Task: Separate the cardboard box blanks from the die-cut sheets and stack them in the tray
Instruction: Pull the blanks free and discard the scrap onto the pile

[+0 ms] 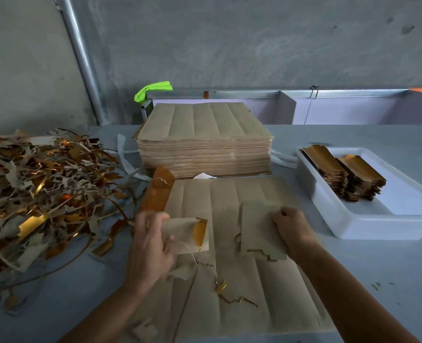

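Tall stack of die-cut sheets (205,139) blocks the far middle of the table (353,280). Left of the stack, a sprawling scrap heap (39,189) chokes that whole side. Right of the stack sits the white tray (348,219), blanks (348,177) piled at its far end, its near end bare. Between stack and tray, a narrow lane with white strips lying across it.
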### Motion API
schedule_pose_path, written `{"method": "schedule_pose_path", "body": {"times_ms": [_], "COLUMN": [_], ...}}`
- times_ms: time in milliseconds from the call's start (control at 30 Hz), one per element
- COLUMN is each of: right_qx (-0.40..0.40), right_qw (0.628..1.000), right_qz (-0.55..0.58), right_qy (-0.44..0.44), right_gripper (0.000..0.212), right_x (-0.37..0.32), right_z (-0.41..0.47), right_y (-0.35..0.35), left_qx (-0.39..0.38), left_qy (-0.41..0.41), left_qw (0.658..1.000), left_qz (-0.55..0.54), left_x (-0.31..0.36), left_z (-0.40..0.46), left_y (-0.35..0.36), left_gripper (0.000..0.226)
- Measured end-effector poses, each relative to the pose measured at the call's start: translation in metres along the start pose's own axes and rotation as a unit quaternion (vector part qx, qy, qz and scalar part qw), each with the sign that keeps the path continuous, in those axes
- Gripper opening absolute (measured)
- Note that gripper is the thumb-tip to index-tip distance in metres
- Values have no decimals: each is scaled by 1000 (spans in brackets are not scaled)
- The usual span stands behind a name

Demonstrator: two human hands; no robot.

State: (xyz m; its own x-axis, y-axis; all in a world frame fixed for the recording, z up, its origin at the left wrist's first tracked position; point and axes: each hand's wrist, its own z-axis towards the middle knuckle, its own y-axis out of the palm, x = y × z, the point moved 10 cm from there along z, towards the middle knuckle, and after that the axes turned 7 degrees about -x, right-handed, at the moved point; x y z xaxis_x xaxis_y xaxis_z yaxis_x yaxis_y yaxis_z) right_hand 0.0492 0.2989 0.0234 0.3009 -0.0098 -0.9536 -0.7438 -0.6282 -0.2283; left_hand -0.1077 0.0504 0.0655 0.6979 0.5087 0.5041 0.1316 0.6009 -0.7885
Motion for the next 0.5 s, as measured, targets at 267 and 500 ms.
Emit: {"method": "schedule_pose_path", "body": {"times_ms": [267, 500], "right_qx": [-54, -94], "right_qw": [980, 987], "right_qz": [-70, 77], "right_qy": [-177, -109], "right_gripper": [9, 36], "right_x": [-40, -13], "right_z": [-23, -25], "right_y": [33, 48], "left_qx": [-207, -240], "left_qy": [-61, -90], "left_qw": [931, 926], "left_qz": [-295, -276], "left_x": [31, 39], "left_z": [15, 17], "left_y": [69, 100], "left_gripper": [67, 58]}}
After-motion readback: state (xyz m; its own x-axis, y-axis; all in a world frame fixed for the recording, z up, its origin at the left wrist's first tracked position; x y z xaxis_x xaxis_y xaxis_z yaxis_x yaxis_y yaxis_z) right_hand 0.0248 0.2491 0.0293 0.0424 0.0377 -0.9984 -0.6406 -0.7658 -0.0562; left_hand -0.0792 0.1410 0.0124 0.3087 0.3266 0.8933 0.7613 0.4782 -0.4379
